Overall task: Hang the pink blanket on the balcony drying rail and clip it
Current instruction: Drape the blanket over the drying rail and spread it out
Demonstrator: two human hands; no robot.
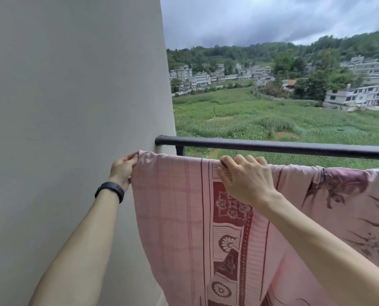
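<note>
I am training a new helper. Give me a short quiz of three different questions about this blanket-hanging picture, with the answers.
1. True or false: the left hand grips the pink blanket at its end beside the wall.
2. Where is the right hand? A) on the black railing B) on the blanket's top fold C) hanging free
3. Fill in: the left wrist wears a black ____.

Key: 1 true; 2 B; 3 band. No clip is visible yet.

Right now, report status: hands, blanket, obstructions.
Left hand pinching blanket corner by wall. Right hand gripping top edge. Blanket draped; no clip visible. Nothing blocking.
</note>
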